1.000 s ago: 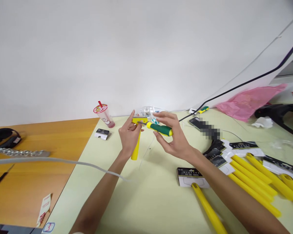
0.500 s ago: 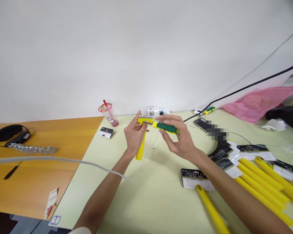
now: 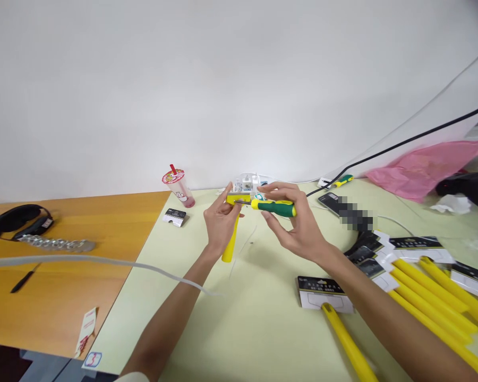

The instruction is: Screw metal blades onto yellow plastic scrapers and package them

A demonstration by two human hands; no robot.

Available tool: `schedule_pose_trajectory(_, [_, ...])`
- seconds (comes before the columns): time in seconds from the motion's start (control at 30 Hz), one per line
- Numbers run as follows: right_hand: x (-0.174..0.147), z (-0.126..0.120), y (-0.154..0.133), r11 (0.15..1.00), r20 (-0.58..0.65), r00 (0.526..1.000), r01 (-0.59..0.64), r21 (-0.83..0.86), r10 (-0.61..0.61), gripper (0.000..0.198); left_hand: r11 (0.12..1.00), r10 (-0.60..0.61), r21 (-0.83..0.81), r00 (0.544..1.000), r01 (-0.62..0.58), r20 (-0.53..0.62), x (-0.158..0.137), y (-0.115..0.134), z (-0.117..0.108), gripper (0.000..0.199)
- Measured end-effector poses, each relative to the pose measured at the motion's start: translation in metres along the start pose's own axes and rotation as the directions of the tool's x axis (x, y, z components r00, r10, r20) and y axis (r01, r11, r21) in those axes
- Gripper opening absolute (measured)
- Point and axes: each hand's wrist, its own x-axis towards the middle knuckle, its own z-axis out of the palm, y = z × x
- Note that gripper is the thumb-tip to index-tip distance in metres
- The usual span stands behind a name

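Observation:
My left hand (image 3: 222, 225) is closed around the head end of a yellow T-shaped scraper (image 3: 229, 249), whose handle points down toward the table. A grey metal strip runs along the top of its yellow head. From the right, my right hand (image 3: 297, 225) loosely holds a green and yellow screwdriver (image 3: 276, 207), thumb below and fingers above its handle. The screwdriver lies nearly level, its shaft reaching the scraper's head by my left fingertips. Whether the tip sits in a screw is too small to tell.
Packaged yellow scrapers (image 3: 430, 297) lie at the right, one (image 3: 346, 339) nearer the front. Toward the wall stand a drink cup (image 3: 180, 190) and a white power strip (image 3: 245, 184). A phone (image 3: 334, 204), another screwdriver (image 3: 343, 181) and a small black-and-white card (image 3: 174, 217) are on the table.
The screwdriver handle has turned to lie more level. My right fingers have shifted slightly around it, while my left hand keeps its hold on the scraper. The view has moved slightly.

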Motion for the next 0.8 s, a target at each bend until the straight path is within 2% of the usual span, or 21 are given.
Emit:
schedule_pose_trajectory(0.07, [-0.001, -0.001, 0.003, 0.998, -0.015, 0.999, 0.034, 0.062, -0.033, 0.037, 1.000, 0.025, 0.008, 1.000, -0.025, -0.001, 0.000, 0.001, 0.000, 0.072])
schedule_pose_trajectory(0.17, [-0.007, 0.004, 0.006, 0.999, -0.200, 0.979, 0.035, 0.030, -0.029, 0.034, 0.997, 0.068, 0.031, 0.998, -0.067, -0.008, 0.000, 0.002, 0.000, 0.070])
schedule_pose_trajectory(0.27, [-0.011, 0.009, 0.006, 0.990, -0.288, 0.955, -0.107, -0.087, 0.077, 0.038, 0.993, 0.097, 0.066, 0.995, -0.096, -0.012, 0.001, 0.000, -0.002, 0.067])
schedule_pose_trajectory(0.33, [-0.009, 0.008, 0.004, 0.977, -0.263, 0.949, -0.201, -0.076, 0.175, 0.038, 0.991, 0.107, 0.078, 0.994, -0.105, -0.012, 0.002, -0.001, -0.004, 0.066])
schedule_pose_trajectory(0.37, [-0.007, 0.006, 0.004, 0.978, -0.218, 0.956, -0.208, -0.033, 0.196, 0.040, 0.991, 0.108, 0.078, 0.994, -0.106, -0.011, 0.003, -0.002, -0.005, 0.067])
schedule_pose_trajectory(0.47, [-0.002, -0.002, 0.005, 0.989, -0.015, 0.996, -0.090, 0.121, 0.092, 0.045, 0.993, 0.092, 0.076, 0.996, -0.091, -0.007, 0.003, -0.002, -0.006, 0.069])
schedule_pose_trajectory(0.53, [0.000, -0.007, 0.008, 0.992, 0.032, 0.999, 0.002, 0.127, -0.006, 0.041, 0.993, 0.081, 0.081, 0.997, -0.080, -0.007, 0.002, -0.002, -0.006, 0.070])
schedule_pose_trajectory(0.67, [-0.004, -0.004, 0.010, 0.996, -0.041, 0.996, 0.079, 0.035, -0.078, 0.031, 0.991, 0.099, 0.095, 0.995, -0.098, -0.011, 0.001, -0.002, -0.005, 0.072])
schedule_pose_trajectory(0.73, [-0.008, 0.003, 0.008, 0.998, -0.092, 0.995, 0.044, 0.040, -0.040, 0.025, 0.987, 0.120, 0.113, 0.993, -0.118, -0.018, 0.001, -0.004, -0.006, 0.075])
schedule_pose_trajectory(0.8, [-0.011, 0.010, 0.005, 0.995, -0.141, 0.989, -0.035, 0.095, 0.048, 0.021, 0.981, 0.143, 0.136, 0.989, -0.138, -0.027, 0.002, -0.006, -0.008, 0.078])
